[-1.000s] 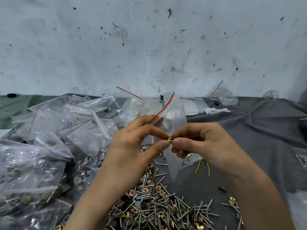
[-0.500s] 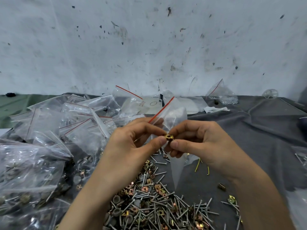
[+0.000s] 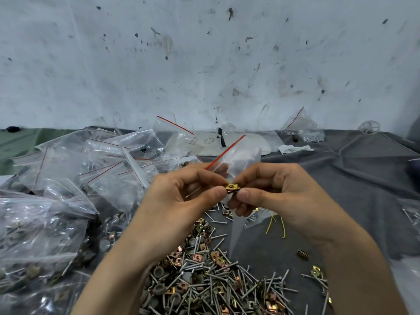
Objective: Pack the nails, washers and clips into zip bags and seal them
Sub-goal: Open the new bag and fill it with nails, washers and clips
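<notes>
White-painted wall, scuffed, flecked with dark marks. Below it, creased grey cloth; green surface at far left. Even, flat light.

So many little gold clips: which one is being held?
The gold clip pinched between the left hand and right hand; the rest lie loose or bagged on the cloth.

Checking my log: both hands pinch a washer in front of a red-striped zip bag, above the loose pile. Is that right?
No. The head view shows the left hand and right hand pinching a gold clip, not a washer. The rest stands: the zip bag is behind it, the pile below.
</notes>
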`<action>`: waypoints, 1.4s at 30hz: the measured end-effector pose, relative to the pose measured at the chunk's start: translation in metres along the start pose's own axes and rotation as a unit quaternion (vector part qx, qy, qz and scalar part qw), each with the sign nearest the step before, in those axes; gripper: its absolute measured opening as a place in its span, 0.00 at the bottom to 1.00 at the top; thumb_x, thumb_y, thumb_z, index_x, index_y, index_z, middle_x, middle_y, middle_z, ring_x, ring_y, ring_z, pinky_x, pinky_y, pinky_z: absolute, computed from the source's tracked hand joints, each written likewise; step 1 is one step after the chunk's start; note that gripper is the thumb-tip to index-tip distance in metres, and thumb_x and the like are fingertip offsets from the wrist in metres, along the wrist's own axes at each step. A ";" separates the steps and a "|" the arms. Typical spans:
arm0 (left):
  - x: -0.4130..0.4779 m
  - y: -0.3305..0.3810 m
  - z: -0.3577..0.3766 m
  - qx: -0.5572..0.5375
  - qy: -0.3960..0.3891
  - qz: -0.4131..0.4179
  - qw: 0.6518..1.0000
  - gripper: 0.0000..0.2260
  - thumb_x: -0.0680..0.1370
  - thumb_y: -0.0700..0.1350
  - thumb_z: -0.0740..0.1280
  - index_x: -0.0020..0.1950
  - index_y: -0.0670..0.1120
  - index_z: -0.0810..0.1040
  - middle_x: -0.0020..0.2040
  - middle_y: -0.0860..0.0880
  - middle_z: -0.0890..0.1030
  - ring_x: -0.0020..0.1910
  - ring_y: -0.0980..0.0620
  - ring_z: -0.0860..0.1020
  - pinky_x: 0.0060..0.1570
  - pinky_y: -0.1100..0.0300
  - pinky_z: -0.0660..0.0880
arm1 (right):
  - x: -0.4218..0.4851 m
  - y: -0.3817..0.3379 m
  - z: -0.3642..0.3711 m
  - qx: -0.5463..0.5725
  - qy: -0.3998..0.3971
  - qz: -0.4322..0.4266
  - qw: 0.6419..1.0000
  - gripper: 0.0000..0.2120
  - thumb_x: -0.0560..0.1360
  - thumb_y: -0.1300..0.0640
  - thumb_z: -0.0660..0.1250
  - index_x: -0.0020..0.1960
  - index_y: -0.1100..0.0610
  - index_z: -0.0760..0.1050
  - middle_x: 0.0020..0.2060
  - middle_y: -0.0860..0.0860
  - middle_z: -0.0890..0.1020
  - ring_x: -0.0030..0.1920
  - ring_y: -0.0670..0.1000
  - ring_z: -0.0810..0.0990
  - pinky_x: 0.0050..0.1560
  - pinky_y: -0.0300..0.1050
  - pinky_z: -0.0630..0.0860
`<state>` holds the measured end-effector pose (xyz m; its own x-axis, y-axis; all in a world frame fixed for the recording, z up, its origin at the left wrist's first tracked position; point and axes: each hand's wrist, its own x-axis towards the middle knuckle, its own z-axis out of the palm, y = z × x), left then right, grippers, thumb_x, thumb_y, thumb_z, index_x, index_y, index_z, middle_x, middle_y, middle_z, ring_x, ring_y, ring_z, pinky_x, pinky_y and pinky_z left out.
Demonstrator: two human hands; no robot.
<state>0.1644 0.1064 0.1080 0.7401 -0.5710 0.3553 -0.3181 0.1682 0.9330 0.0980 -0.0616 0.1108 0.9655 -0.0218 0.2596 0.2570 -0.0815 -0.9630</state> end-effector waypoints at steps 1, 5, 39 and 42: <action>-0.001 0.001 -0.001 -0.008 -0.007 -0.003 1.000 0.07 0.67 0.37 0.70 0.43 0.38 0.82 0.51 0.55 0.84 0.54 0.60 0.81 0.49 0.73 0.74 | 0.000 0.000 -0.001 0.007 -0.004 0.001 1.000 0.08 0.64 0.61 0.71 0.42 0.61 0.79 0.34 0.58 0.84 0.33 0.51 0.82 0.35 0.38 0.78; -0.002 0.004 -0.001 0.014 -0.026 0.007 1.000 0.05 0.69 0.34 0.70 0.43 0.39 0.82 0.52 0.55 0.84 0.54 0.61 0.80 0.50 0.73 0.74 | -0.001 0.002 -0.003 0.032 -0.022 0.009 0.999 0.05 0.64 0.61 0.71 0.41 0.59 0.81 0.35 0.60 0.84 0.33 0.52 0.81 0.36 0.40 0.78; -0.010 0.006 -0.005 0.305 -0.118 0.178 0.928 0.05 0.78 0.53 0.62 0.52 0.55 0.73 0.50 0.58 0.81 0.51 0.56 0.81 0.50 0.53 0.77 | -0.018 -0.018 -0.015 -0.362 0.113 -0.008 0.925 0.10 0.67 0.47 0.64 0.36 0.51 0.81 0.29 0.43 0.82 0.29 0.42 0.78 0.30 0.33 0.72; -0.010 0.005 -0.003 0.299 -0.100 0.189 0.930 0.03 0.79 0.49 0.63 0.52 0.52 0.73 0.44 0.60 0.81 0.43 0.68 0.79 0.42 0.72 0.73 | -0.018 -0.017 -0.017 -0.368 0.118 -0.006 0.922 0.11 0.67 0.46 0.63 0.36 0.49 0.81 0.29 0.44 0.82 0.28 0.42 0.77 0.29 0.34 0.72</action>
<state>0.1571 0.1148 0.1097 0.4026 -0.7108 0.5768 -0.8500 -0.0565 0.5237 0.0753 -0.0765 0.1236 0.9048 -0.2251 0.3616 0.0857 -0.7354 -0.6722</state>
